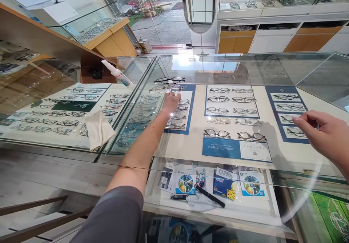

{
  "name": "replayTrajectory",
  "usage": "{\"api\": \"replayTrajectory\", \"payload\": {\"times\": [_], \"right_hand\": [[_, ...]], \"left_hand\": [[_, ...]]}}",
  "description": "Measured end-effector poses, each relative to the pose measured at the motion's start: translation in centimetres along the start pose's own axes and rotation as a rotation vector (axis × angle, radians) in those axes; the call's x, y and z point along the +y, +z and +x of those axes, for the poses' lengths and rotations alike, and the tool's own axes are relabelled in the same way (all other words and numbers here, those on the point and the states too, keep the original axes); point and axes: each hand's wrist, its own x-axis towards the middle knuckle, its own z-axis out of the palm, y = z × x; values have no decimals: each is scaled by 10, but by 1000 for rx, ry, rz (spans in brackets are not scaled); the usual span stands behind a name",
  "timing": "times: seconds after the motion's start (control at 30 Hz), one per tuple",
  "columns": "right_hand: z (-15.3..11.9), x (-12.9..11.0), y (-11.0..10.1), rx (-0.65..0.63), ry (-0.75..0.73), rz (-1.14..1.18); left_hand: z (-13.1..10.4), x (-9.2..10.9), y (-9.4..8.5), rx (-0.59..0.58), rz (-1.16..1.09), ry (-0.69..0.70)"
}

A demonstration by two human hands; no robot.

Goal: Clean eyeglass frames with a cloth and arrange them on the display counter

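My left hand (171,103) reaches across the glass counter, its fingers closed at a thin-framed pair of eyeglasses (156,88) with a small white tag. Just beyond lies a black-framed pair of eyeglasses (169,80), also tagged. Below the hand, under the glass, several pairs sit on a blue-and-white display card (191,108). On the right, my right hand (324,132) is raised over the counter, thumb and fingers curled together. A tiny shiny spot shows between them, too small to name. Beneath it is another blue display card (276,117) with glasses.
A white bottle (117,72) and a beige cloth (98,130) lie on the counter to the left. An open drawer (272,199) holds leaflets, a black pen (209,195) and a grey cloth (201,203). An oval mirror (199,6) stands beyond the counter.
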Motion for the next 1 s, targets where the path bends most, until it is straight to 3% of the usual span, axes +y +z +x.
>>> {"api": "replayTrajectory", "payload": {"times": [0.1, 0.3, 0.53, 0.67, 0.77, 0.87, 0.93, 1.0], "right_hand": [[1, -7, -1, 31, 132, -12], [3, -5, 1, 29, 108, 27], [5, -2, 2, -11, 133, 34], [8, 1, 6, -17, 155, 24], [10, 5, 9, -21, 181, 18], [12, 11, 12, -32, 212, 13], [14, 15, 14, -29, 216, 5], [16, 19, 16, -24, 206, 4]], "left_hand": [[-2, 2, -4, 14, -1, 5], [-33, 27, -28, 107, -46, 88], [-134, 82, -52, 72, -131, 357], [-206, 105, -68, -86, -282, 665], [-261, 125, -102, -221, -406, 838], [-298, 149, -159, -302, -499, 952], [-302, 159, -199, -283, -523, 1006], [-284, 156, -235, -189, -527, 966]]}}
